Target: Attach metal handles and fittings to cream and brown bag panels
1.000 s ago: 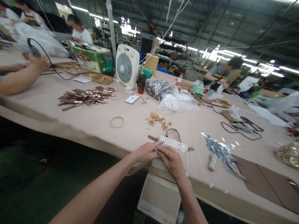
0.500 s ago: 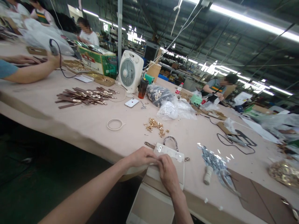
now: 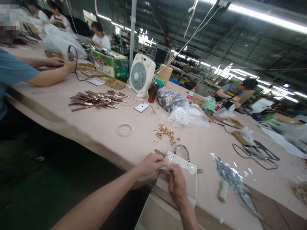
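A white handbag (image 3: pixel 184 179) lies at the table's near edge, its flap hanging over the side and its curved handle (image 3: pixel 181 149) pointing away from me. My left hand (image 3: pixel 150 163) is closed in a pinch on the bag's upper left edge. My right hand (image 3: pixel 177 182) rests on the bag's front with its fingers curled against the same spot. The two hands touch each other. What the fingertips pinch is hidden. A pile of small gold metal fittings (image 3: pixel 166 133) lies just beyond the bag.
A ring of tape (image 3: pixel 125 129), brown straps with buckles (image 3: pixel 96 99), a phone (image 3: pixel 141 107), a white fan (image 3: pixel 140 76), a dark cup (image 3: pixel 153 93) and plastic bags (image 3: pixel 184 114) lie further off. A white-handled tool (image 3: pixel 223 190) and a cable (image 3: pixel 254 153) are to the right. Other people work at the left and far right.
The view has swung slightly left and down. My hands stay on the bag's upper edge, the right one slid a little lower. The person on the left has come closer into view.
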